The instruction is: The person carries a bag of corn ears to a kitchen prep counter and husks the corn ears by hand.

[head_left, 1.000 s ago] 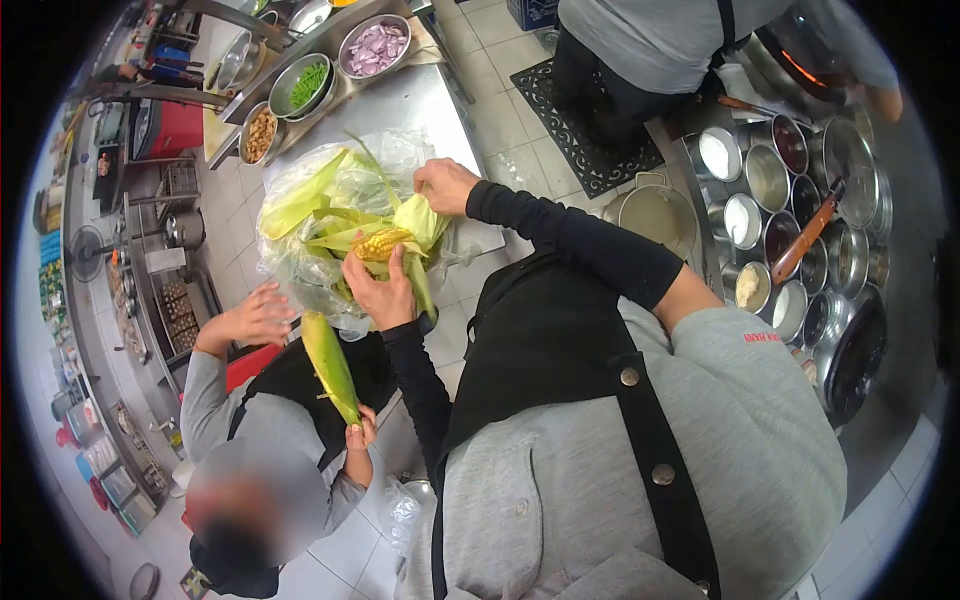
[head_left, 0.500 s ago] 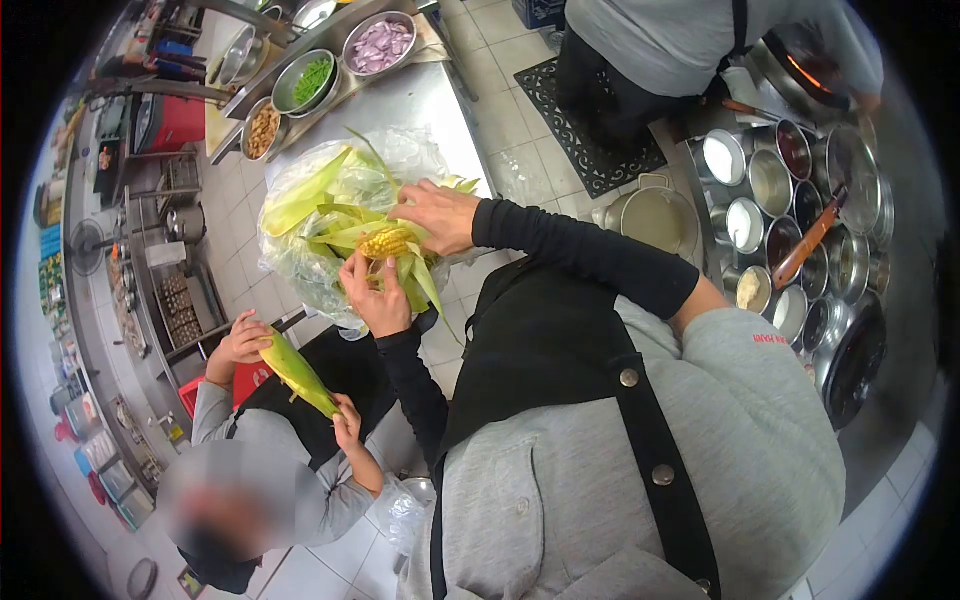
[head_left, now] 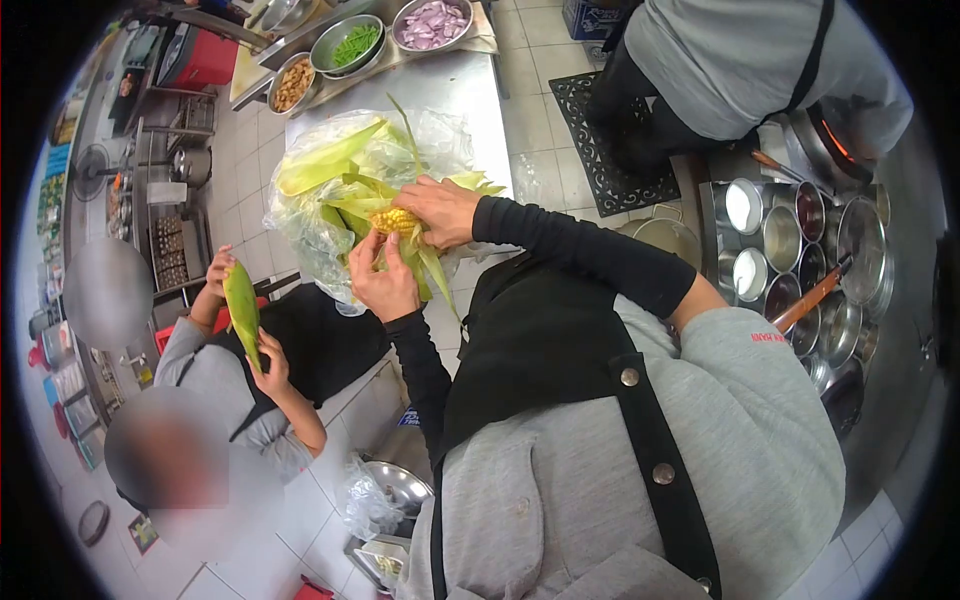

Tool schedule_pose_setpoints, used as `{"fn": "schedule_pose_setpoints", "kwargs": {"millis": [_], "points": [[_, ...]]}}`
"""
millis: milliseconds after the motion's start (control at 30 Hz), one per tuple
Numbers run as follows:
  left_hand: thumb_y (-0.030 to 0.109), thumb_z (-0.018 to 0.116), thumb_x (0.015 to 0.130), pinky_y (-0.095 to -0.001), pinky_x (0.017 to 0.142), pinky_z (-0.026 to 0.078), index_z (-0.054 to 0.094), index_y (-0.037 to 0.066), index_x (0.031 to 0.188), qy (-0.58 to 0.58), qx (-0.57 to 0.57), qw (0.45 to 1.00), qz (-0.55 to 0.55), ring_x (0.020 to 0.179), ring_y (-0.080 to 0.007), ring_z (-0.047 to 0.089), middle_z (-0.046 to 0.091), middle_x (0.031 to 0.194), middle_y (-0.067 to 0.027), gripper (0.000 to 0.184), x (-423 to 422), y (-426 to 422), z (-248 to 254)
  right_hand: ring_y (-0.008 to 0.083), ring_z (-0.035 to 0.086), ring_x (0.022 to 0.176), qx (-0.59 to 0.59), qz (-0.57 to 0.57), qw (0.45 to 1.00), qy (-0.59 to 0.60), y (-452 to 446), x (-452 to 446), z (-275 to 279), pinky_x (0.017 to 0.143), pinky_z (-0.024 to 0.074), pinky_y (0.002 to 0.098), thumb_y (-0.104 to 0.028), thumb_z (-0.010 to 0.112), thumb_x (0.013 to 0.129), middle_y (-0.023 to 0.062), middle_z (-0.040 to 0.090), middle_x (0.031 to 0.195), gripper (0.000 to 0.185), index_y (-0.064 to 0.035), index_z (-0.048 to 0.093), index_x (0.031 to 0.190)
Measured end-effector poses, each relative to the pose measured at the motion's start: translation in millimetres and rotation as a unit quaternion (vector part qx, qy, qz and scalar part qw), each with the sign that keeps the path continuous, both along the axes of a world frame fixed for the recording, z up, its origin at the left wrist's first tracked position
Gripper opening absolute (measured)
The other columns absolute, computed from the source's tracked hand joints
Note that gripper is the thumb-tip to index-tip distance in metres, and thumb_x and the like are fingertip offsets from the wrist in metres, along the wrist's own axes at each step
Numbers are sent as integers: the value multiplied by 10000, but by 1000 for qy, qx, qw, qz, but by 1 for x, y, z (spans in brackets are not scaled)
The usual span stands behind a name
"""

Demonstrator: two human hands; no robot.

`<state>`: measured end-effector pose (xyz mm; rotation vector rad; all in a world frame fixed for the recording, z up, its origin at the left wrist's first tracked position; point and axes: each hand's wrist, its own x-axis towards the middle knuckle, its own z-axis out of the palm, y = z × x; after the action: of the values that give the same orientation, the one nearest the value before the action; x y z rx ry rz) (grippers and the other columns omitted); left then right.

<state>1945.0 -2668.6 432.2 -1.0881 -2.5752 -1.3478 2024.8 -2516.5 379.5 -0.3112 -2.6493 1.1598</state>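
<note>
A partly husked ear of corn (head_left: 396,221) shows yellow kernels between my two hands. My left hand (head_left: 385,277) has its fingertips closed on the near end of the ear. My right hand (head_left: 445,212) grips the ear and its husk from the other side. Pulled-back husk leaves (head_left: 432,268) hang below the right hand. Loose green husks (head_left: 325,163) lie on a clear plastic bag (head_left: 440,140) on the steel table (head_left: 484,100). The far side of the ear is hidden by husk and fingers.
A co-worker (head_left: 215,365) at left holds a green ear of corn (head_left: 241,312). Bowls of onion (head_left: 433,24), green pieces (head_left: 355,45) and brown pieces (head_left: 292,84) stand at the table's far end. Another person (head_left: 725,60) stands near metal pots (head_left: 782,238).
My right hand has moved from the husk tip down to the ear, and the husk leaves now hang lower. The co-worker has shifted left with the unpeeled ear, holding it in both hands.
</note>
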Motion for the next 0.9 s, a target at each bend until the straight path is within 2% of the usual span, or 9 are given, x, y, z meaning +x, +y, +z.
{"fn": "schedule_pose_setpoints", "kwargs": {"millis": [167, 267, 367, 467, 633, 700, 767, 867, 900], "points": [[98, 759, 899, -353, 868, 535, 741, -41, 1105, -23, 3, 1000, -10, 933, -245, 699, 719, 1026, -149, 249, -10, 1, -6, 364, 548, 1208, -86, -24, 994, 56, 0, -2, 9, 945, 468, 594, -253, 742, 776, 110, 617, 1298, 613, -75, 563, 1334], [97, 743, 913, -353, 866, 538, 735, -38, 1113, 3, -2, 1000, -22, 937, -249, 698, 718, 1033, -152, 241, -11, 1, -7, 362, 587, 1138, -80, -31, 995, 54, -2, -13, 0, 952, 482, 544, -282, 740, 794, 134, 660, 1250, 586, -62, 590, 1316], [52, 717, 901, -353, 800, 539, 735, -23, 1096, 9, 21, 1000, -5, 897, -259, 692, 715, 1009, -138, 211, -7, 1, 1, 353, 605, 1062, -69, -63, 992, 81, -8, -9, 22, 946, 487, 447, -262, 763, 809, 139, 687, 1096, 494, -44, 647, 1237], [52, 698, 921, -344, 800, 524, 723, -31, 1099, -41, 70, 997, 2, 900, -242, 676, 706, 1012, -129, 198, -6, 0, 47, 343, 609, 1041, -58, -61, 987, 140, -10, -12, 72, 924, 498, 422, -252, 775, 813, 128, 695, 1044, 448, -40, 669, 1193], [61, 694, 927, -332, 811, 526, 721, -40, 1049, 23, 99, 995, 23, 889, -218, 672, 711, 982, -122, 161, -48, 3, 110, 376, 640, 1053, -21, -31, 978, 207, 0, -54, 147, 917, 508, 451, -235, 770, 817, 168, 702, 1079, 416, -19, 674, 1160], [90, 715, 907, -342, 801, 534, 735, -30, 1044, -9, 98, 994, 49, 873, -228, 691, 726, 966, -130, 183, -69, 10, 118, 398, 655, 988, 3, -35, 973, 226, 7, -81, 147, 887, 513, 475, -275, 753, 816, 196, 703, 994, 369, -15, 677, 1068], [100, 715, 900, -350, 805, 540, 740, -26, 1040, 37, 93, 994, 38, 865, -243, 704, 733, 973, -134, 191, -97, 15, 108, 425, 669, 963, 20, -38, 967, 251, 12, -107, 139, 866, 525, 495, -315, 748, 819, 223, 707, 947, 369, -11, 674, 1015], [114, 719, 881, -360, 825, 549, 742, -18, 1028, 44, 72, 996, 42, 857, -265, 724, 753, 966, -144, 198, -120, 18, 77, 423, 677, 991, 0, -24, 992, 122, 17, -124, 116, 880, 531, 491, -315, 757, 819, 228, 713, 986, 394, -10, 681, 1057], [113, 721, 878, -359, 829, 549, 742, -14, 1022, 29, 78, 996, 40, 859, -264, 726, 756, 961, -145, 193, -122, 19, 66, 422, 680, 1009, -11, -47, 989, 136, 16, -129, 96, 885, 536, 489, -296, 772, 814, 226, 716, 1022, 426, -7, 685, 1114]]}}
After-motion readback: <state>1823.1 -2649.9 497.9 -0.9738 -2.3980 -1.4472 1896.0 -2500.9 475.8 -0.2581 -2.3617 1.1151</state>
